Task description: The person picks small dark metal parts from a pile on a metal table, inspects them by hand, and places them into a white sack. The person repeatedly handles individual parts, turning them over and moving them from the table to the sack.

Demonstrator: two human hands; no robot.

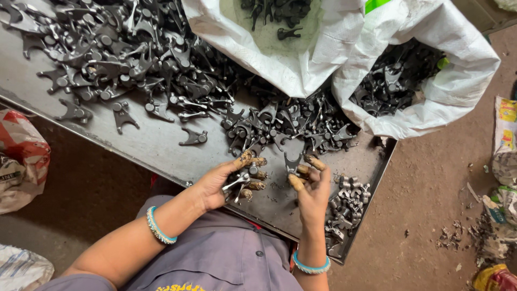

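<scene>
Hands (226,183), two; sacks (431,102), two

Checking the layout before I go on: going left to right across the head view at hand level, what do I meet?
Red and white bag → left hand holding a metal part → right hand → small pile of parts → tray edge → floor litter.

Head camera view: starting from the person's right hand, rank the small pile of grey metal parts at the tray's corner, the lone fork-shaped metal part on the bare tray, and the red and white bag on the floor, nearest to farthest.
1. Small pile of grey metal parts, just right of the right hand.
2. Lone fork-shaped metal part, up and left, beyond the left hand.
3. Red and white bag, far left on the floor.
</scene>
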